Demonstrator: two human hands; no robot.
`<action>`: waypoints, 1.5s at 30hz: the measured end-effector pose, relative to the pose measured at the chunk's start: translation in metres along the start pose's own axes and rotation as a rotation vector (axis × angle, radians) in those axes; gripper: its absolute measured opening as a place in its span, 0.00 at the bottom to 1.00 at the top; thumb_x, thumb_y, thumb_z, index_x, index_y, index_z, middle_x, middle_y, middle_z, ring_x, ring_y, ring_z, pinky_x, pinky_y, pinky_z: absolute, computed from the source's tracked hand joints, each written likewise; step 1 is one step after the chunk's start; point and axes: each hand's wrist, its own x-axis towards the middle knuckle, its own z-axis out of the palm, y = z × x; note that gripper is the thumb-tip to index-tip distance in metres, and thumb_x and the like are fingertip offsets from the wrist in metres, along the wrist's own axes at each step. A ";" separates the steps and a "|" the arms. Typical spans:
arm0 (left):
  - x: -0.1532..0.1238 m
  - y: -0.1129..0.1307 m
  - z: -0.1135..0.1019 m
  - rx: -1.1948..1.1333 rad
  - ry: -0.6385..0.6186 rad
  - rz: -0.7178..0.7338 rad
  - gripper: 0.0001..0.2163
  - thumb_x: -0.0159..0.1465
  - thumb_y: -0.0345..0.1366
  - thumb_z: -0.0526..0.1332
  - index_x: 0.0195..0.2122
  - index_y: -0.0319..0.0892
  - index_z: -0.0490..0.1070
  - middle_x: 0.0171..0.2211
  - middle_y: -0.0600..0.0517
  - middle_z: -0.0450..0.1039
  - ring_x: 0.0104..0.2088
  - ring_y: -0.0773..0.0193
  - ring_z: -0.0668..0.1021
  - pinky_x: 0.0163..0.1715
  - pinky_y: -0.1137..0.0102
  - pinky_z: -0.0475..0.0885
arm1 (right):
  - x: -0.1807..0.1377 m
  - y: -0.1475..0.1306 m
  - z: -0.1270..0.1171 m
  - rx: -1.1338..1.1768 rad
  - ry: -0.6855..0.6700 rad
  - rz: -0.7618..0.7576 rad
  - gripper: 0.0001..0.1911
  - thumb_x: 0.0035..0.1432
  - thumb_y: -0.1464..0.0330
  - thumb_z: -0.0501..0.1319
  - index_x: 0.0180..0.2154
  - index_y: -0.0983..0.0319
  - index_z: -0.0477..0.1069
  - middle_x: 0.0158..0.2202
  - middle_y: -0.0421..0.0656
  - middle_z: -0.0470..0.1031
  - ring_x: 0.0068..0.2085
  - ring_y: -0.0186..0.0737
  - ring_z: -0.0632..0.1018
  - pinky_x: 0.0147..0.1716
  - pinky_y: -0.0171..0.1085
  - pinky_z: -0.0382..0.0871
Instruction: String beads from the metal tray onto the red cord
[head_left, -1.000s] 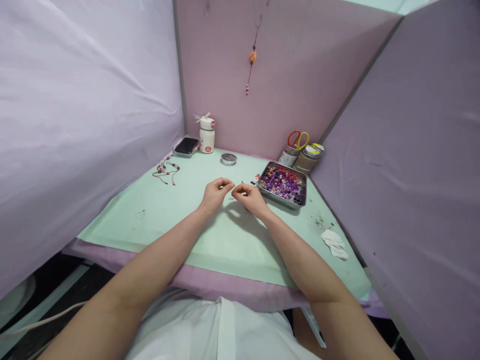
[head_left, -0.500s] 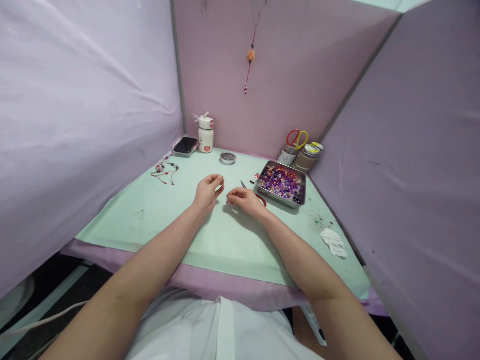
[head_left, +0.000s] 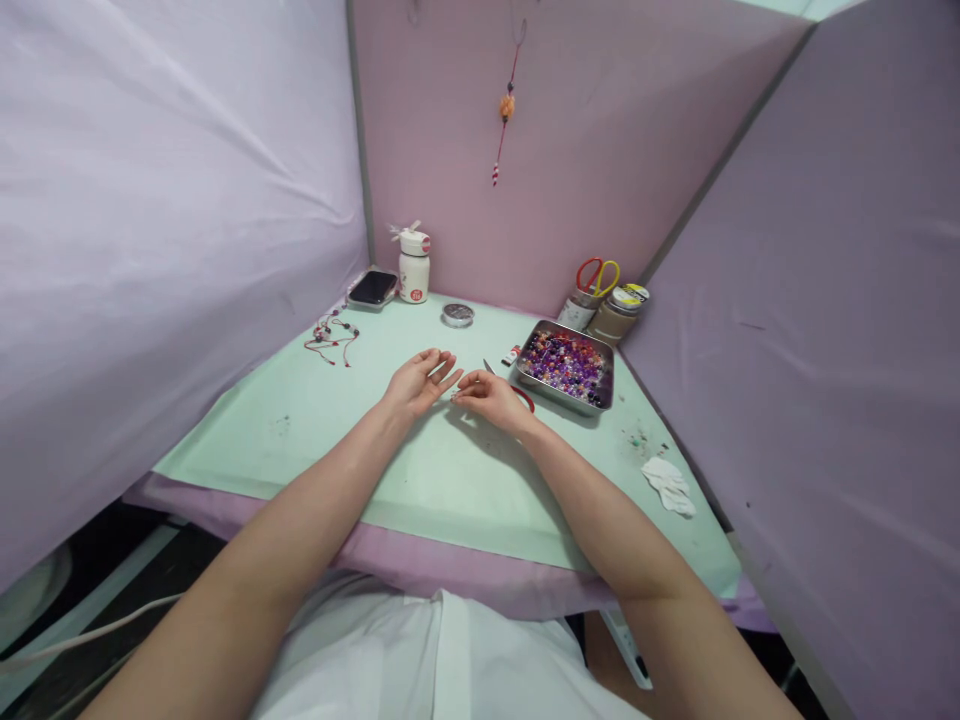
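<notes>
Beads (head_left: 566, 364) lie in a tray (head_left: 556, 398) near the right hand (head_left: 489, 397), its fingers curled, grip unclear; the left hand (head_left: 418, 383) has loose, extended fingers.

Tabletop (head_left: 465, 490): pale green. From its centre: beads (head_left: 564, 370) at two o'clock, mixed purple, orange and black; bottle (head_left: 414, 275) at eleven, white; pendant (head_left: 507, 106) at twelve, orange, with red-and-white striped tip.

Small craft workspace, booth-like: cloth walls (head_left: 180, 180) round a covered table (head_left: 300, 440), metal tray (head_left: 559, 398) of beads (head_left: 564, 364), scissors (head_left: 598, 291) in a jar (head_left: 576, 313), beaded string (head_left: 507, 106) hanging.
</notes>
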 end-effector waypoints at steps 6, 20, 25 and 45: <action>-0.007 -0.003 0.006 0.097 -0.084 0.050 0.07 0.55 0.32 0.66 0.30 0.40 0.66 0.32 0.51 0.71 0.39 0.65 0.76 0.45 0.61 0.72 | 0.002 -0.001 -0.006 -0.218 0.062 -0.118 0.12 0.46 0.60 0.65 0.32 0.59 0.71 0.33 0.40 0.75 0.33 0.35 0.74 0.37 0.38 0.68; -0.016 -0.009 0.011 0.322 -0.194 0.045 0.13 0.46 0.38 0.72 0.27 0.38 0.72 0.31 0.52 0.70 0.38 0.64 0.74 0.46 0.58 0.71 | 0.004 -0.013 -0.013 -0.110 0.258 -0.163 0.10 0.46 0.60 0.65 0.29 0.60 0.77 0.29 0.41 0.76 0.34 0.38 0.73 0.38 0.38 0.66; -0.016 -0.009 0.013 0.339 -0.184 0.043 0.13 0.44 0.39 0.72 0.27 0.38 0.74 0.32 0.50 0.72 0.40 0.61 0.74 0.47 0.57 0.70 | 0.003 -0.013 -0.009 -0.001 0.239 -0.091 0.12 0.44 0.60 0.66 0.28 0.62 0.76 0.29 0.41 0.76 0.33 0.36 0.73 0.37 0.36 0.65; -0.009 -0.018 0.006 0.427 -0.247 0.008 0.14 0.47 0.39 0.72 0.32 0.37 0.76 0.33 0.47 0.77 0.38 0.63 0.77 0.51 0.61 0.68 | 0.004 -0.012 -0.009 0.059 0.313 -0.090 0.09 0.44 0.62 0.64 0.27 0.62 0.74 0.27 0.39 0.74 0.31 0.34 0.71 0.34 0.35 0.64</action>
